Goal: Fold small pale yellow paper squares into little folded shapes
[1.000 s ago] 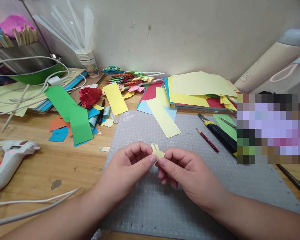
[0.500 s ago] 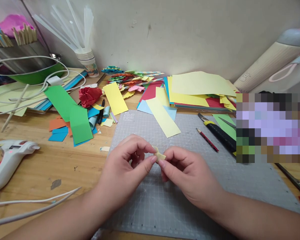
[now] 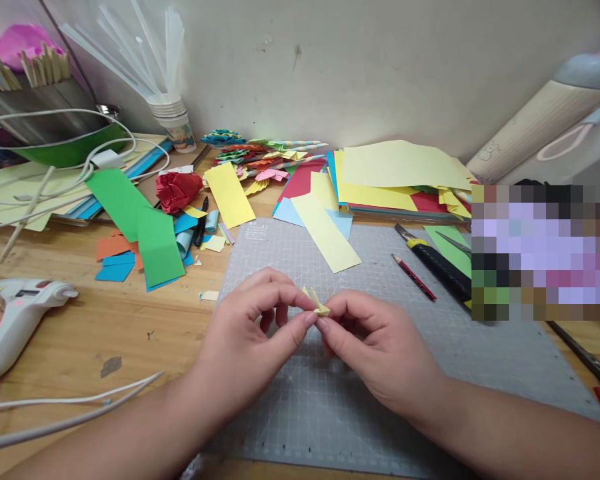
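A small folded piece of pale yellow paper [image 3: 321, 308] is pinched between both hands above the grey cutting mat [image 3: 290, 427]. My left hand [image 3: 265, 333] grips it from the left with thumb and forefinger, the other fingers curled behind. From the right, my right hand [image 3: 370, 340] pinches the same piece, its thumb tip close to the left thumb. Two narrow points of the paper stick up between the fingertips. Beyond the hands, a pale yellow strip [image 3: 327, 233] lies on the mat's back edge.
A red pencil [image 3: 414, 277] and a black-and-yellow cutter [image 3: 443, 270] lie on the right. A white glue gun [image 3: 25, 320] rests on the left. Green strips [image 3: 163, 250], a red crumpled paper [image 3: 179, 192] and a paper stack [image 3: 405, 167] are farther back. A blurred block covers the right side.
The small yellow paper has turned between the fingertips, so its points now stand more upright. Both hands have stayed nearly in place, still pinching it.
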### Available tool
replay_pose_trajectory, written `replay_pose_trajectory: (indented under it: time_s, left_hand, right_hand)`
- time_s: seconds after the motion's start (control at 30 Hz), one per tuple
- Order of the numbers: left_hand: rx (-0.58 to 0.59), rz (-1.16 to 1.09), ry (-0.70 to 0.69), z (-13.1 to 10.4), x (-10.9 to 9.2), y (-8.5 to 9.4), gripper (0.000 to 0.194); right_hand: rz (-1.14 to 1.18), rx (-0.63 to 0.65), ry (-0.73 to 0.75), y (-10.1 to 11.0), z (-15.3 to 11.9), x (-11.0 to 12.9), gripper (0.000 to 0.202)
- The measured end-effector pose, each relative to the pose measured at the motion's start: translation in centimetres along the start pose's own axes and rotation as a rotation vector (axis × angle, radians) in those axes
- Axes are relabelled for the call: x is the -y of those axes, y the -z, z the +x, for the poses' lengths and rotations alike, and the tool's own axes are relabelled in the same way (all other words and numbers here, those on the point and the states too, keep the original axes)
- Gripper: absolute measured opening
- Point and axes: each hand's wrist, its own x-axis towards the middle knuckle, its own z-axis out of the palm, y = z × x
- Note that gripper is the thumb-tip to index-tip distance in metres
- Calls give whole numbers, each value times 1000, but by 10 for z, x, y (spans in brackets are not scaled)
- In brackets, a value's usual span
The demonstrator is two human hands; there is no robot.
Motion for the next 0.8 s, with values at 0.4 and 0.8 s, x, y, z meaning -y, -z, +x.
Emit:
replay_pose_trajectory:
  time_s: [0.4, 0.8]
  left_hand:
    - [17, -49, 83, 2, -1, 1, 6]
    - [89, -186, 264, 7, -7, 4, 9]
  right_hand:
    - [-4, 0, -7, -1, 1, 4, 18]
    - [5, 39, -58, 0, 1, 5, 20]
